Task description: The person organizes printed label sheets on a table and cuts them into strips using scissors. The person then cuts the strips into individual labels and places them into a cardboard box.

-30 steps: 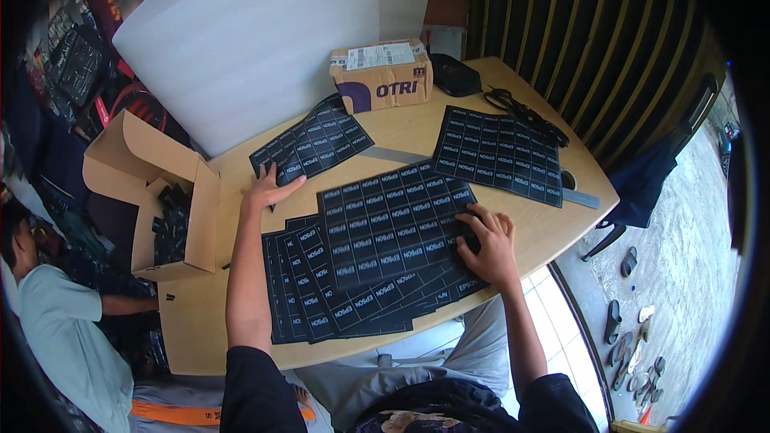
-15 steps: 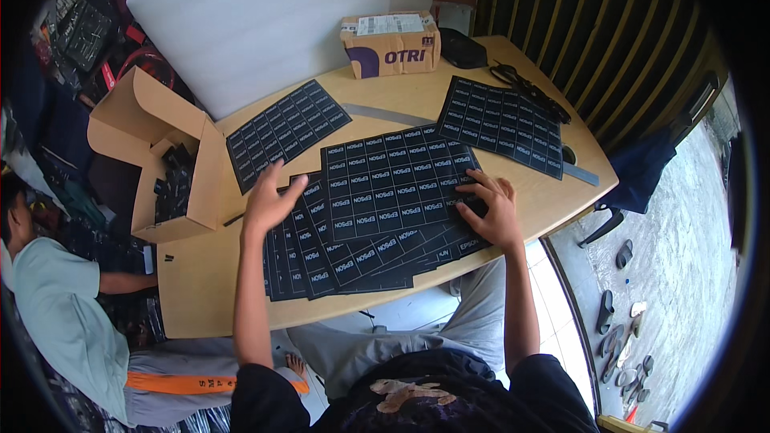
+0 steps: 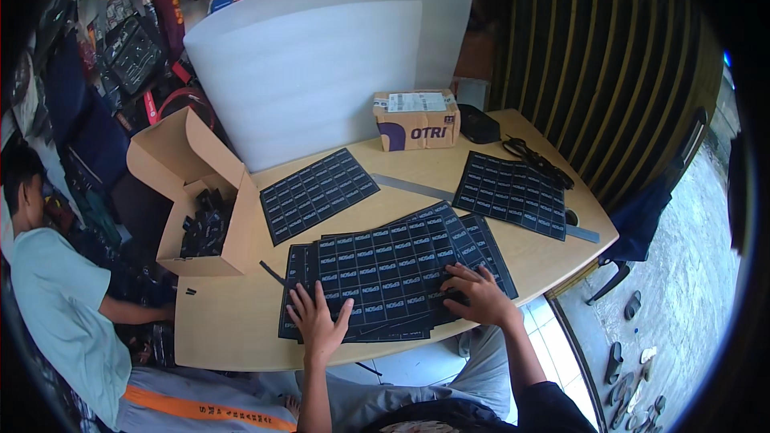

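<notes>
Left hand and right hand rest apart, fingers spread, on the sheets between them; gentle, even inward pressure should square them.

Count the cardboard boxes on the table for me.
2: an open box at the left holding black pieces, and a closed box at the back. Anything small behind them would be hidden.
</notes>
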The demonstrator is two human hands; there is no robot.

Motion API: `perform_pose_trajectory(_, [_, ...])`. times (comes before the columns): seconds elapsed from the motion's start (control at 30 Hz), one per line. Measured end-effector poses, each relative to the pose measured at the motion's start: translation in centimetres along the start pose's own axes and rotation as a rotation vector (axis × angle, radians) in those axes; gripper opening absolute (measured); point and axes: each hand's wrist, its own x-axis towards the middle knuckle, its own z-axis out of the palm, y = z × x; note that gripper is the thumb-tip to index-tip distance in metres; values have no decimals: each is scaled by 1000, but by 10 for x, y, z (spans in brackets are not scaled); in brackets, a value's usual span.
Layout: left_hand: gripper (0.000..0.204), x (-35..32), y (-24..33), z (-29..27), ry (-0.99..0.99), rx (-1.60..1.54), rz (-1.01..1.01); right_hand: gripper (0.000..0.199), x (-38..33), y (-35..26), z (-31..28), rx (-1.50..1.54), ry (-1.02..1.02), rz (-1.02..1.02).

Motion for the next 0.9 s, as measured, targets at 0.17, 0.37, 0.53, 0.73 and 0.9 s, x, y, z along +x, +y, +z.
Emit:
perform_pose_trajectory(0.17, [81, -2, -20, -9, 95, -45, 76, 40, 9, -11, 5, 43, 68, -112])
perform_pose_trajectory(0.37, [84, 8, -60, -13, 146, -56, -26, 51, -12, 28, -1, 3, 299, 137])
perform_pose_trajectory(0.53, [67, 6, -88, -27, 251, 19, -56, 52, -23, 26, 13, -57, 274, 105])
perform_pose_trajectory(0.73, [19, -7, -94, -47, 227, 103, -76, 50, -8, 25, 23, -95, 377, 132])
perform_pose_trajectory(0.9, [9, -25, -127, -57, 322, -90, -40, 53, 0, 27, 11, -108, 289, 109])
